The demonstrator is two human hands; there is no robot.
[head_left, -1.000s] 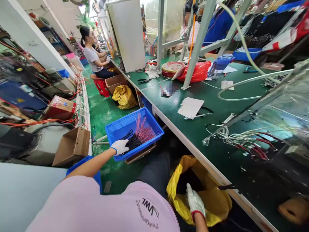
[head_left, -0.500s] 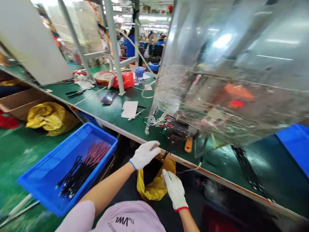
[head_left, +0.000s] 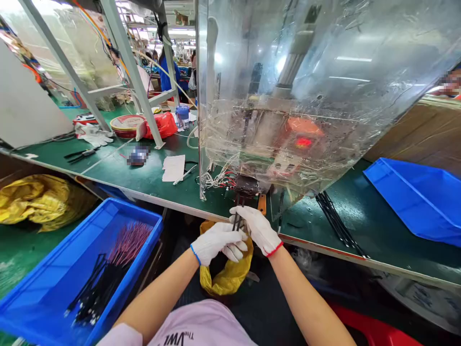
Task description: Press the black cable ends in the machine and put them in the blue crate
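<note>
Thin black cables (head_left: 238, 218) run upright between my two gloved hands at the bench edge, their upper ends at a small dark block (head_left: 247, 184) under the clear plastic guard (head_left: 324, 57). My right hand (head_left: 258, 228) has its fingers closed round the cables near the block. Just below and to the left, my left hand (head_left: 220, 241) grips their lower part, its fingers curled. An orange handle (head_left: 262, 204) lies beside the block. White and red wires (head_left: 221, 179) are bunched at its left. Beneath my hands hangs an open yellow bag (head_left: 226, 281).
A blue bin (head_left: 46, 269) with black and red cables stands at the left. More black cables (head_left: 340, 221) lie on the green bench to the right, near a blue tray (head_left: 418, 197). Metal frame legs, paper and pliers are at the back left.
The view has turned right. My hands, apart before over the bag, have come together at the block, and both have closed on black cables.
</note>
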